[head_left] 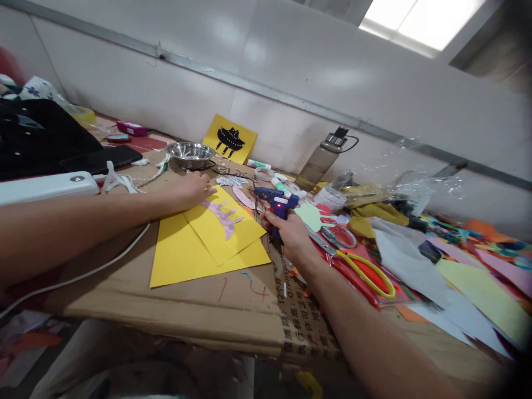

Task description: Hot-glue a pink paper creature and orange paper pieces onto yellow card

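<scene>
My right hand [293, 233] is wrapped round the handle of a blue glue gun [280, 204] with a small red light, its nozzle pointing left. My left hand [193, 191] rests at the upper left edge of a yellow sheet, its fingers close together; what they hold, if anything, is too small to make out. On that upper yellow sheet [216, 246] lies a mottled pink-purple paper cutout [226, 221] with several thin prongs. A second yellow sheet [172, 266] lies partly beneath it on the cardboard-covered table [166, 310].
Behind stand a metal bowl [190, 154], a yellow card with a black cutout [230, 139] and a grey bottle [320, 163]. Yellow-handled scissors [366, 271] and paper scraps [469, 288] lie right. A white device [50, 187] with a cable is left.
</scene>
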Available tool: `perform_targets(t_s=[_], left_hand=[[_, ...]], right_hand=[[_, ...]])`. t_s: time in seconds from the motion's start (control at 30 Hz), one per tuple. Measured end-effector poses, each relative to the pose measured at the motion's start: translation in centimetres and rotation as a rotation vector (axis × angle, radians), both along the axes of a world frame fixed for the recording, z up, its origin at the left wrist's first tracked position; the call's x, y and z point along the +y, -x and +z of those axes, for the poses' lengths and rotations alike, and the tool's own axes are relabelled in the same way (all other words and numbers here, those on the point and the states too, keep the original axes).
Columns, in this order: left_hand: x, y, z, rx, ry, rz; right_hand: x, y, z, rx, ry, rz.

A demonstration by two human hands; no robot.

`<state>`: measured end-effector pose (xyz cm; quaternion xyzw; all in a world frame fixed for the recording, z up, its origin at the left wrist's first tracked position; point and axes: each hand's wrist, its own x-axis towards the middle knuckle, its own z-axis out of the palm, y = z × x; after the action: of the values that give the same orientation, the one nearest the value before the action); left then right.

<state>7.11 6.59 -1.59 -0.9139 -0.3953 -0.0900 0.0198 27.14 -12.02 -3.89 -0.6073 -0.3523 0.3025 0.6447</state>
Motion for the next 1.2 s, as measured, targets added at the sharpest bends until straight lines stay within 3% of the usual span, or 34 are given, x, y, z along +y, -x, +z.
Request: perform_targets(t_s=[0.2,0.53,0.73,0.93,1.2], left_hand=[[0.9,-1.6,-0.9,-0.078,0.096,-0.004],[0.1,-1.8,-0.4,-0.044,0.080,-0.058],[-0.3,-2.1,-0.6,-0.127,0.032,-0.122],[-0.6,-3.6,-0.7,-0.050,0.041,-0.025],[-1.1,-3.4,-0.9,-0.101,-0.003,-0.095]], right_hand=[[-0.3,0.5,1.0,0.136,0.044,-0.024],[-0.3,0.4,1.2,0.187,0.053,-0.042],[-0.3,0.4,1.2,0.176,0.049,-0.038],[-0.3,0.5,1.3,0.172,0.049,-0.032],[-0.5,0.5,1.5,0.207,0.062,-0.036]])
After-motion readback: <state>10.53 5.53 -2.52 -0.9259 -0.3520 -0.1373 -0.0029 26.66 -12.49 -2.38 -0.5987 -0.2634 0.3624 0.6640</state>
